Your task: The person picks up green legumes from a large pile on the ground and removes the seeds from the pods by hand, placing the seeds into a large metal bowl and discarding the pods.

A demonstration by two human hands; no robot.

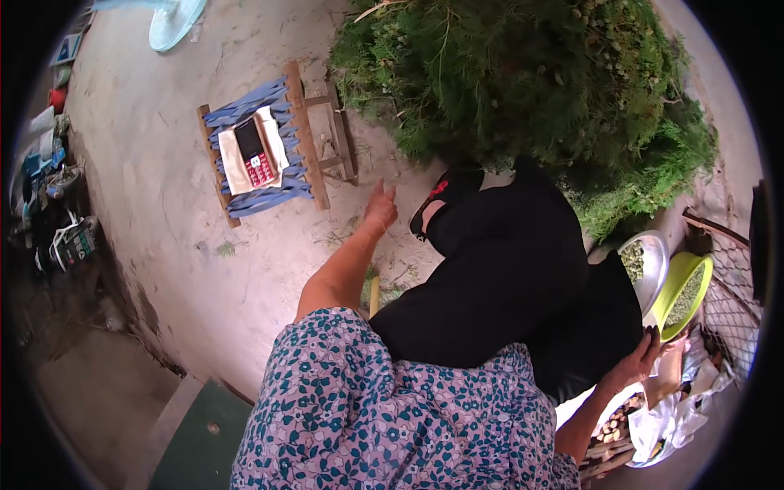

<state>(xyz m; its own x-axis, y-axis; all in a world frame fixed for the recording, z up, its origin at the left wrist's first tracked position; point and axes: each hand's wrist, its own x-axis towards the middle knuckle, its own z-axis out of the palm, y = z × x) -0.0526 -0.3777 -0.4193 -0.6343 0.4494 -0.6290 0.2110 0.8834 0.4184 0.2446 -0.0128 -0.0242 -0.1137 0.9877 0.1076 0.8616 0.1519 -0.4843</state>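
Note:
My left hand (pixel 381 208) hangs over the concrete floor with its fingers extended and nothing in it. A low stool (pixel 245 208) with a wooden frame and blue woven strips stands ahead of it. On the stool lies a red keypad mobile phone (pixel 254 153) on a pale cloth or paper (pixel 233 165). Down at the right, my right hand (pixel 634 364) is by the knee of my black trousers (pixel 490 275), fingers extended toward two basins. A metal basin (pixel 658 269) and a yellow-green plastic basin (pixel 704 278) both hold small green pieces. Whether its fingertips touch a rim, I cannot tell.
A big heap of cut evergreen branches (pixel 520 79) lies ahead, reaching my feet. Beyond the basins is wire mesh (pixel 732 306). White plastic bags (pixel 664 425) and cut sticks (pixel 612 429) lie below my right hand. A light-blue round base (pixel 177 24) stands far left.

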